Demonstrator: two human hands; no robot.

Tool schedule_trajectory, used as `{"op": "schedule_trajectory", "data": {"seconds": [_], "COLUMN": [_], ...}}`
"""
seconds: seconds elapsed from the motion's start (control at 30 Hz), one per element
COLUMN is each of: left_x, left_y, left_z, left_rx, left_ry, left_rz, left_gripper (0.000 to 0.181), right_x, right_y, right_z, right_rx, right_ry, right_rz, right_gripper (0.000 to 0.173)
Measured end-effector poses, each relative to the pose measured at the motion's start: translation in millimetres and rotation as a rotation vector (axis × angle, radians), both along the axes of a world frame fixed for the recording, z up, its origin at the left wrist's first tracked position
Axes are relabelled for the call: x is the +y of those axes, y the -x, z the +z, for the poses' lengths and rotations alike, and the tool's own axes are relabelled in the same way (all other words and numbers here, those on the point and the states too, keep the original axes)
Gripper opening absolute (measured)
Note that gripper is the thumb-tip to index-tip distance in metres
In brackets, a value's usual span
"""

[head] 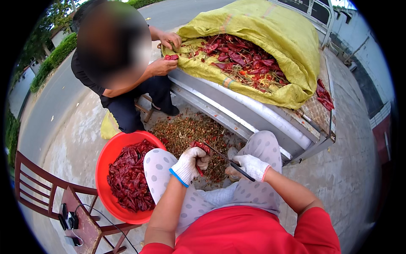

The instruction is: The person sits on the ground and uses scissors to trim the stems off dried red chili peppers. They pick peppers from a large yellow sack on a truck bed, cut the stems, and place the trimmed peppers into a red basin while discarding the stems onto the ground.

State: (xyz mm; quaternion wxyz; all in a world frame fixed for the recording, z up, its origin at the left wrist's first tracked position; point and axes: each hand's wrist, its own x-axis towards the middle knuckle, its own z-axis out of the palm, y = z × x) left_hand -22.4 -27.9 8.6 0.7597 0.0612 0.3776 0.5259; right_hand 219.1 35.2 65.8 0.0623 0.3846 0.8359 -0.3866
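My left hand (190, 163), in a white knit glove with a blue cuff, grips a dried red chili pepper (200, 146) above my knees. My gloved right hand (250, 166) holds dark scissors (229, 161), whose blades point up and left to the pepper. Beneath both hands, chili stems and scraps (190, 130) cover the ground. A red plastic basin (103, 190) stands left of my knee, filled with dried red peppers (131, 177). In front, a yellow woven sack (269, 28) lies open with red peppers (244, 57), stems and seeds in its mouth.
The sack lies on a metal truck bed (247, 117). Across from me, a seated person (92, 73) holds a red pepper (171, 57) at the sack's edge. A wooden chair (84, 219) with small electronic devices and a cable stands at the lower left. Loose peppers (324, 95) lie on the bed's corner.
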Motion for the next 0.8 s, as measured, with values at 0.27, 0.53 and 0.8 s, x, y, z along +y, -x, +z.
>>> {"op": "schedule_trajectory", "data": {"seconds": [0.27, 0.53, 0.8], "left_x": [2.0, -1.5, -5.1], "left_y": [5.1, 0.6, 0.7], "left_z": [-13.9, -8.5, 0.3], "left_rx": [-0.051, 0.016, 0.033], "left_ry": [-0.039, -0.224, -0.277], "left_rz": [0.047, 0.041, 0.141], "left_gripper": [0.010, 0.022, 0.031], "right_x": [1.3, 4.8, -2.3], "right_y": [1.7, -26.3, -41.4], "right_z": [7.8, -19.6, 9.6], "right_rx": [-0.078, 0.384, -0.207], "right_ry": [-0.369, 0.948, -0.428], "right_rz": [0.062, -0.110, -0.026], "right_gripper": [0.066, 0.053, 0.069]}}
